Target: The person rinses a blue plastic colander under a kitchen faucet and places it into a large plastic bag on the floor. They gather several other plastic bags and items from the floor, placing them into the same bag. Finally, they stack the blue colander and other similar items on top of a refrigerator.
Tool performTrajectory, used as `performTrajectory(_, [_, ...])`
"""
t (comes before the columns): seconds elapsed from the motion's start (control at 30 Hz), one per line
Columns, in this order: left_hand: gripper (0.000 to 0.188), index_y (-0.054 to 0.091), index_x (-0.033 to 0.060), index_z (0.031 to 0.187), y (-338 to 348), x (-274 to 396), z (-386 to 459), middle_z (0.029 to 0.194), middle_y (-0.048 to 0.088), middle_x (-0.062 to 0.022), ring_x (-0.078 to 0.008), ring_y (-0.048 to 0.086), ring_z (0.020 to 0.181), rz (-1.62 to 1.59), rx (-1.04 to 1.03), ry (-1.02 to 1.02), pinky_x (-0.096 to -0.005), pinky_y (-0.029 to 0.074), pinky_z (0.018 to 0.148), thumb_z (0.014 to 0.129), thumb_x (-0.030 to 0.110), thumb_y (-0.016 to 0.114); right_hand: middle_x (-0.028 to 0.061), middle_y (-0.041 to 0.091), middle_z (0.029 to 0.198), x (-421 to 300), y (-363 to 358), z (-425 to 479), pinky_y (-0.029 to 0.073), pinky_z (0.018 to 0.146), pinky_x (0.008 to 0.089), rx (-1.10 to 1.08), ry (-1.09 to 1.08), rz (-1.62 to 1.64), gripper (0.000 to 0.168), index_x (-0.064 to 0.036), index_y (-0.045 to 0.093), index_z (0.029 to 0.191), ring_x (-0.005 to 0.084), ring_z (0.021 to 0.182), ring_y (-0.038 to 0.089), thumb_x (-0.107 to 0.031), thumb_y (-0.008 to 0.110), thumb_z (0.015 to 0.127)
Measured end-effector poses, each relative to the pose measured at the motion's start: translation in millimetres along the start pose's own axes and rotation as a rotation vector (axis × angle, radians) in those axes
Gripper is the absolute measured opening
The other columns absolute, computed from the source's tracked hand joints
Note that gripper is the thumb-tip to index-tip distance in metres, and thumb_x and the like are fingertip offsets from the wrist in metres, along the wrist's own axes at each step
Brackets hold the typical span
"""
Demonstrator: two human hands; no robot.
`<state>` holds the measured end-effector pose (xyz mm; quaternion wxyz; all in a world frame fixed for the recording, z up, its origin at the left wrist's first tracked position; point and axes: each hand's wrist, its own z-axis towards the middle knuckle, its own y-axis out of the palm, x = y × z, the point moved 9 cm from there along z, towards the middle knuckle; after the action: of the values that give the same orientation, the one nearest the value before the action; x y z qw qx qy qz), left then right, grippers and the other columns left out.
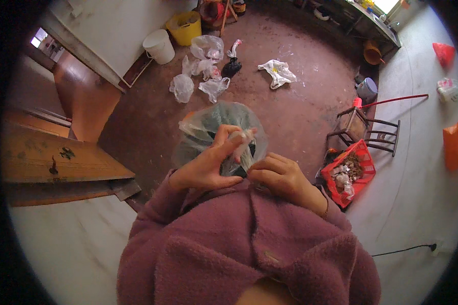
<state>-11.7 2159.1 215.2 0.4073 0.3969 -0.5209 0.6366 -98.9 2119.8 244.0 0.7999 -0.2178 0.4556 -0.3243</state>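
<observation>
Close in front of my chest is a large translucent plastic bag (233, 114), with something dark green showing through its film. My left hand (213, 160) is at the bag's gathered neck (246, 152), fingers curled around it and thumb stretched out below. The fingertips of my right hand (280, 173) pinch the lower end of that gathered plastic. Part of the neck is hidden behind my fingers, so I cannot tell whether it is knotted.
On the red-brown floor beyond lie several clear bags (207, 47), a black bag (232, 67) and a white carrier bag (278, 73). White (159, 46) and yellow (184, 28) buckets stand behind. To the right are a wooden chair (353, 126) and a red basket of rubbish (368, 162); a wooden door (61, 164) is left.
</observation>
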Motion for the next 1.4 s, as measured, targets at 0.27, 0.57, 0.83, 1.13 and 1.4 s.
performTrajectory(0.27, [0.051,0.049,0.0068,0.109,35.3,-18.6,44.9,0.086,0.043,-0.0116,-0.0315,0.054,0.081,0.341,0.262,0.186,-0.0359,0.047,0.068,0.063,0.015,0.07,0.0078,0.057,0.088,12.6,-34.7,14.8,0.046,0.062,0.0316,0.127,-0.102,0.022,0.024,-0.006,0.06,0.085,0.0245,0.075,0.057,-0.001,0.064,0.062])
performTrajectory(0.57, [0.014,0.053,0.002,0.094,2.6,-34.3,65.6,0.083,0.049,-0.0074,-0.0146,0.049,0.079,-0.11,0.128,-0.067,-0.0262,0.04,0.07,0.085,0.013,0.051,0.01,0.054,0.1,99.7,-42.0,26.4,0.045,0.073,0.0296,-0.068,0.145,0.335,0.031,-0.009,0.061,0.1,0.0235,0.087,0.055,-0.007,0.067,0.069])
performTrajectory(0.83, [0.032,0.049,0.0022,0.11,-68.1,-38.2,41.8,0.091,0.043,-0.0088,-0.0195,0.048,0.082,0.338,0.199,-0.102,-0.0278,0.04,0.076,0.088,0.025,0.049,0.0078,0.058,0.076,114.7,-18.8,95.7,0.047,0.061,0.0291,0.197,0.069,0.14,0.009,-0.003,0.063,0.079,0.0205,0.071,0.058,-0.001,0.065,0.07])
performTrajectory(1.13, [0.034,0.053,0.0058,0.113,-223.5,-91.3,-43.6,0.088,0.047,-0.0087,-0.0211,0.05,0.085,0.144,0.656,-0.121,-0.029,0.04,0.076,0.091,0.03,0.041,0.0067,0.057,0.074,144.4,57.8,211.4,0.045,0.059,0.0237,0.193,0.288,0.531,0.011,-0.001,0.063,0.081,0.0128,0.067,0.057,0.004,0.059,0.072])
performTrajectory(1.4, [0.041,0.053,0.0136,0.115,-322.2,-131.5,-96.8,0.085,0.056,-0.0131,-0.0157,0.056,0.071,0.562,0.282,-0.472,-0.0304,0.045,0.065,0.092,0.041,0.033,0.007,0.059,0.075,82.5,138.2,324.5,0.045,0.056,0.0251,0.069,-0.004,0.329,0.011,-0.003,0.063,0.077,0.0159,0.065,0.058,0.002,0.066,0.068])
